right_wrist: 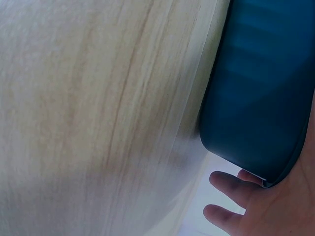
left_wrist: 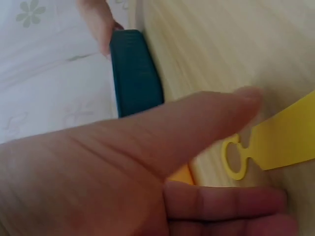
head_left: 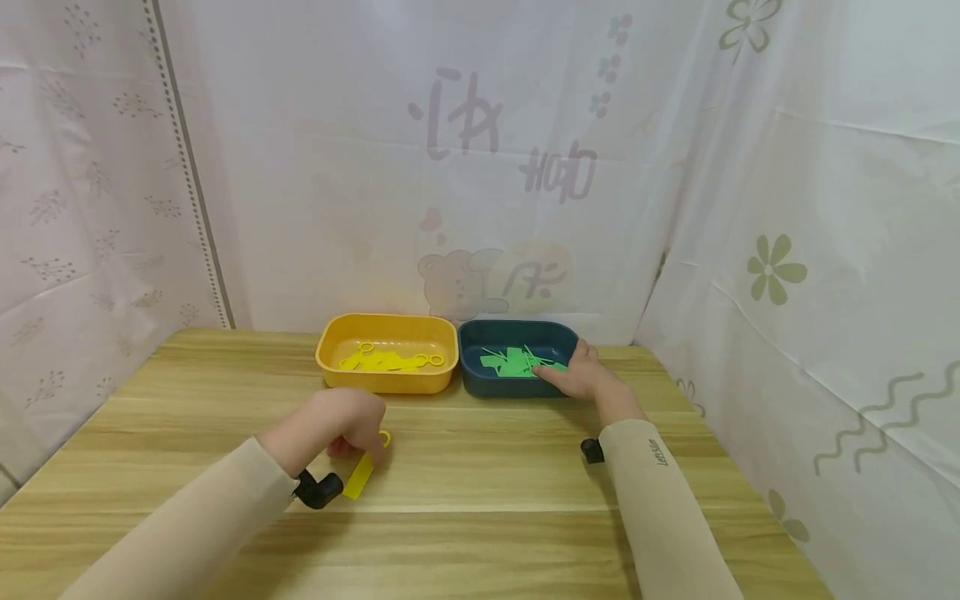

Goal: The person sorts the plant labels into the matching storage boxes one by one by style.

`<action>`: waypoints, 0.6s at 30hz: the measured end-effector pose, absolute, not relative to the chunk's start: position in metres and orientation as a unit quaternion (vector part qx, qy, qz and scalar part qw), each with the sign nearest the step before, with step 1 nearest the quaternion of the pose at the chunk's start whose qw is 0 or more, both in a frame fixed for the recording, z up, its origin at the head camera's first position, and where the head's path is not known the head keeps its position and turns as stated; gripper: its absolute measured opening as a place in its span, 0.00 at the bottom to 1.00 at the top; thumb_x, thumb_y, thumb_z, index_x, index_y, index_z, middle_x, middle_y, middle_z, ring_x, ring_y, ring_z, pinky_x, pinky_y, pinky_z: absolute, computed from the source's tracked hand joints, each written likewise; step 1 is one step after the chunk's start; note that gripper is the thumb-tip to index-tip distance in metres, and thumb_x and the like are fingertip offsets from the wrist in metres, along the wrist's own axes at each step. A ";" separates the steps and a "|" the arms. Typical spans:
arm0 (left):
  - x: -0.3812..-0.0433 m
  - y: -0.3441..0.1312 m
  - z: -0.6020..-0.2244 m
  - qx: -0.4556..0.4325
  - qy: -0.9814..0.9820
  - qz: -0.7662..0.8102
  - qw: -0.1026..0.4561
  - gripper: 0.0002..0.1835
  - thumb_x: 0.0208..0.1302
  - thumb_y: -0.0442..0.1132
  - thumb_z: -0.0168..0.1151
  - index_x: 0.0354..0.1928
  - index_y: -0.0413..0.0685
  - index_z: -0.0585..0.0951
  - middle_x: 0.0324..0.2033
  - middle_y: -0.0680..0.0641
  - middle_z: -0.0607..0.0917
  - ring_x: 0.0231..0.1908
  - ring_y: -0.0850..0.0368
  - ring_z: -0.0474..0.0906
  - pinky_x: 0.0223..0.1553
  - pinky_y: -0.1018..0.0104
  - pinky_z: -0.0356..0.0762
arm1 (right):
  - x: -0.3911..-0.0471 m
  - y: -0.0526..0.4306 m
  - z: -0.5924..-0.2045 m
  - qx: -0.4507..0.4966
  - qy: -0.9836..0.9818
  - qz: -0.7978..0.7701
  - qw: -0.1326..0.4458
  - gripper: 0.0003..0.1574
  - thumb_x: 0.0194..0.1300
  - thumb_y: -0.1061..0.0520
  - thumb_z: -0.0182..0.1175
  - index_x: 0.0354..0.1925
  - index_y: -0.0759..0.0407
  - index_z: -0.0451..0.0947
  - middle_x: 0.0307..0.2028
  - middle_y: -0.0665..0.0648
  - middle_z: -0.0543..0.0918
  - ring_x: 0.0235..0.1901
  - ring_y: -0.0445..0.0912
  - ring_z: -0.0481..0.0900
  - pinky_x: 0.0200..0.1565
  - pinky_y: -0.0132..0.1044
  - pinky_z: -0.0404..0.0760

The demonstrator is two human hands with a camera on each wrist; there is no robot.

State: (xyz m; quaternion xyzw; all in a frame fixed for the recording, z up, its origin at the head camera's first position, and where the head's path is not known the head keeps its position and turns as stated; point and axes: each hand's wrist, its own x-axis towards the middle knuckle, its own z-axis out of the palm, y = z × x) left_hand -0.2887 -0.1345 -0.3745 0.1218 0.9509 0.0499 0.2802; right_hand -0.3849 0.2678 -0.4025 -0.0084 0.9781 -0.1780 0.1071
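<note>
Above the tabletop my left hand hovers over a flat yellow tag with a ring. In the left wrist view, the thumb reaches toward that yellow tag, apart from two fingers; a gap shows between thumb and fingers, with the ring in it. Farther right, my right hand holds the right end of a dark blue bin, thumb over the inside, other fingers around the outer end. Green flat pieces lie in this bin. The right wrist view shows the bin's side and spread fingers.
A yellow bin with several yellow ringed tags stands left of the blue one, against it. Both sit near the back of a wooden table. A printed white curtain hangs behind and along the sides.
</note>
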 end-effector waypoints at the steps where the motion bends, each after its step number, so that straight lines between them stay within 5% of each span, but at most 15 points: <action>1: -0.288 -0.135 -0.376 0.115 0.949 0.049 0.288 0.21 0.65 0.51 0.81 0.27 0.42 0.85 0.15 0.49 0.78 0.15 0.57 0.70 0.19 0.69 0.67 | -0.385 0.268 -0.403 -0.009 0.978 -0.178 0.107 0.89 0.69 0.10 0.48 0.84 0.74 0.19 0.85 0.80 0.29 0.83 0.79 0.49 0.81 0.72 0.57; 9: -0.282 -0.132 -0.375 0.127 0.948 0.068 0.284 0.17 0.60 0.44 0.85 0.27 0.42 0.86 0.19 0.47 0.84 0.18 0.56 0.75 0.19 0.69 0.73 | -0.383 0.267 -0.399 -0.008 0.978 -0.181 0.106 0.88 0.71 0.12 0.50 0.84 0.75 0.18 0.85 0.80 0.28 0.84 0.78 0.47 0.82 0.71 0.56; 18: -0.278 -0.121 -0.377 0.137 0.950 0.056 0.274 0.12 0.59 0.37 0.80 0.26 0.43 0.83 0.16 0.48 0.79 0.16 0.56 0.72 0.18 0.70 0.70 | -0.387 0.268 -0.403 -0.006 0.978 -0.179 0.107 0.89 0.70 0.12 0.50 0.84 0.74 0.17 0.85 0.79 0.27 0.84 0.78 0.46 0.82 0.70 0.56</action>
